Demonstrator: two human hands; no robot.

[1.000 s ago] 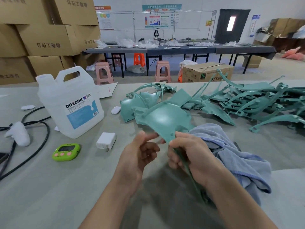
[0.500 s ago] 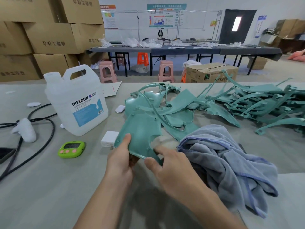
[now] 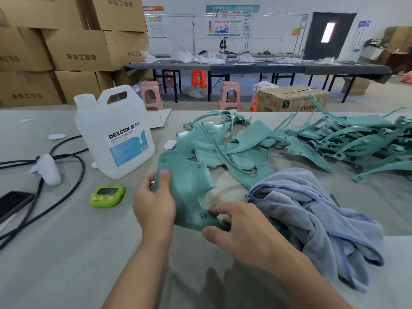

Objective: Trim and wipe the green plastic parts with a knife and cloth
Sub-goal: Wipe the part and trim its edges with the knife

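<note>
My left hand clamps the left edge of the green panel over the table, my right hand pinches its lower corner beside the cloth, a slight hold from which, I judge, it could twist free.

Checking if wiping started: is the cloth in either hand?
No, the left hand and right hand hold the green part; the cloth lies beside them.
</note>
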